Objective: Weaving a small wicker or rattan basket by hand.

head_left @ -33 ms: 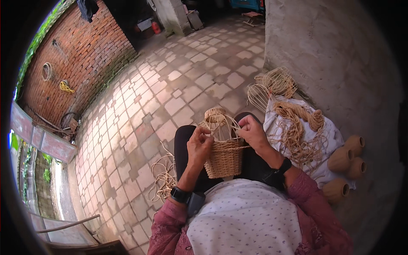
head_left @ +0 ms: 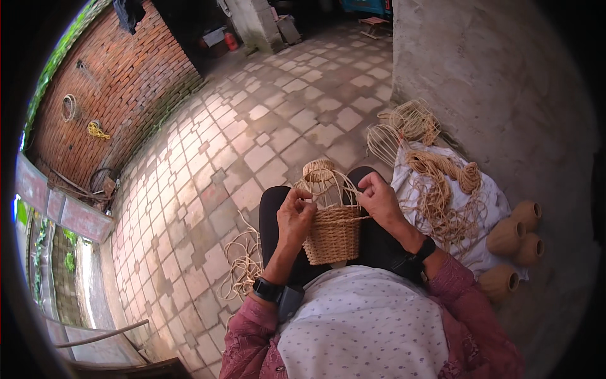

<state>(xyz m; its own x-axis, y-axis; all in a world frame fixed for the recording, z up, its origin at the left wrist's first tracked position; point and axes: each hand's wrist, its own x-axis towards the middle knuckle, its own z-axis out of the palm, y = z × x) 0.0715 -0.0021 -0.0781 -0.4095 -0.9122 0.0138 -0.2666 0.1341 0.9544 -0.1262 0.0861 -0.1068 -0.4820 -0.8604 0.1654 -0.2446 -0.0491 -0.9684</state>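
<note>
On my lap is a woven tan basket, with bare stakes rising from its upper edge and a small woven round piece at their far end. My left hand has its fingers curled at the basket's left rim, on the weaving. My right hand pinches the strands at the upper right of the basket, where a cord runs across the rim. The exact fingertip contacts are small and partly hidden.
Right of me, loose cord lies on white cloth beside wire-like frames, brown pots and a concrete wall. More cord lies left on the paving. A brick wall stands at upper left.
My right hand has shifted very slightly to the right at the strands. My left hand and the basket look nearly the same.
</note>
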